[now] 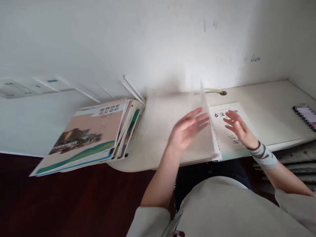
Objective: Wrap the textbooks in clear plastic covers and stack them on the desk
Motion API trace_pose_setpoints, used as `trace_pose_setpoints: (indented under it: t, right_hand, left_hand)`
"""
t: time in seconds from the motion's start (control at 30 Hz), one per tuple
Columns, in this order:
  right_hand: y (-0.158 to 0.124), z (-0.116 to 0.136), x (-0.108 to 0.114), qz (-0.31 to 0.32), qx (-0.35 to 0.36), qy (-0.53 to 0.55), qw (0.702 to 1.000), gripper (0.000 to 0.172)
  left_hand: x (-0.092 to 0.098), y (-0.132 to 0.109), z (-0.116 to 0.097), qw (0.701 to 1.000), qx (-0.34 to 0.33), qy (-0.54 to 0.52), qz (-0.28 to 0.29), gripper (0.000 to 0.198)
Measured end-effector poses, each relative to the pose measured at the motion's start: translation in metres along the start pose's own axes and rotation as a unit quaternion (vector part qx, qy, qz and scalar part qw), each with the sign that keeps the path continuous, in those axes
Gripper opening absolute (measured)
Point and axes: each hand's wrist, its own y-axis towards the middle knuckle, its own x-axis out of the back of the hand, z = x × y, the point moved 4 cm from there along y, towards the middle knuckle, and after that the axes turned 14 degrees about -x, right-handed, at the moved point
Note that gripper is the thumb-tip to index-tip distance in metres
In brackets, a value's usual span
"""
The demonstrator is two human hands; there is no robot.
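Note:
My left hand [185,130] is stretched out flat, its fingers slightly apart and a little blurred. It lies over or against a pale, motion-smeared page or book cover [160,112] at the left side of the calligraphy book [222,141]. Whether the hand touches that sheet I cannot tell. My right hand [240,130], with a grey band on the wrist, hovers above the book's white cover printed with black brush characters. Its fingers are spread and hold nothing.
On the left, a fanned stack of books [91,131] overhangs the desk's front edge, a history book on top. At right lies a phone [306,115], partly pixelated. A yellow cable [212,89] enters a hole near the wall. Switch plates [14,88] are on the left.

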Motion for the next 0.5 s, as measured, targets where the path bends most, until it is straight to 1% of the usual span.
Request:
trace_pose_setpoints:
  t: [0.07, 0.1, 0.13, 0.17, 0.2, 0.23, 0.27, 0.3, 0.33, 0.37, 0.43, 0.47, 0.5]
  right_hand:
    - [-0.004, 0.001, 0.015, -0.031, -0.041, 0.064, 0.997, 0.061]
    - [-0.006, 0.000, 0.022, -0.043, -0.063, 0.090, 0.993, 0.062]
    - [-0.008, -0.001, 0.029, -0.049, -0.084, 0.112, 0.989, 0.064]
    - [-0.010, -0.004, 0.035, -0.048, -0.103, 0.129, 0.985, 0.067]
    - [-0.012, -0.007, 0.040, -0.039, -0.118, 0.137, 0.983, 0.070]
    - [-0.014, -0.010, 0.045, -0.025, -0.127, 0.138, 0.982, 0.071]
    - [-0.016, -0.014, 0.048, -0.009, -0.129, 0.134, 0.982, 0.071]
    - [-0.019, -0.018, 0.051, 0.002, -0.126, 0.126, 0.984, 0.068]
    - [-0.020, -0.023, 0.054, 0.006, -0.120, 0.111, 0.987, 0.064]
    - [-0.022, -0.028, 0.056, 0.002, -0.110, 0.086, 0.990, 0.058]
    - [-0.022, -0.040, 0.061, -0.042, -0.082, -0.019, 0.996, 0.052]
    - [-0.022, -0.046, 0.062, -0.074, -0.061, -0.095, 0.991, 0.050]
    - [-0.022, -0.052, 0.062, -0.103, -0.036, -0.179, 0.978, 0.049]
  left_hand:
    - [-0.034, 0.021, 0.010, 0.997, -0.015, -0.017, 0.074, 0.040]
    - [-0.046, 0.028, 0.018, 0.995, -0.021, -0.007, 0.102, 0.041]
    - [-0.052, 0.034, 0.027, 0.994, -0.040, 0.024, 0.095, 0.043]
    - [-0.050, 0.039, 0.036, 0.993, -0.064, 0.081, 0.050, 0.044]
    - [-0.042, 0.041, 0.044, 0.985, -0.086, 0.151, -0.022, 0.045]
    - [-0.031, 0.040, 0.052, 0.964, -0.102, 0.222, -0.109, 0.047]
    - [-0.018, 0.037, 0.060, 0.935, -0.101, 0.282, -0.190, 0.047]
    - [-0.006, 0.033, 0.069, 0.916, -0.089, 0.311, -0.237, 0.047]
    - [0.004, 0.029, 0.077, 0.908, -0.071, 0.323, -0.256, 0.048]
    - [0.012, 0.025, 0.086, 0.911, -0.049, 0.322, -0.253, 0.050]
    - [0.020, 0.018, 0.099, 0.930, -0.011, 0.304, -0.205, 0.058]
    - [0.019, 0.013, 0.104, 0.939, 0.004, 0.295, -0.175, 0.060]
    - [0.015, 0.008, 0.108, 0.947, 0.012, 0.288, -0.142, 0.060]
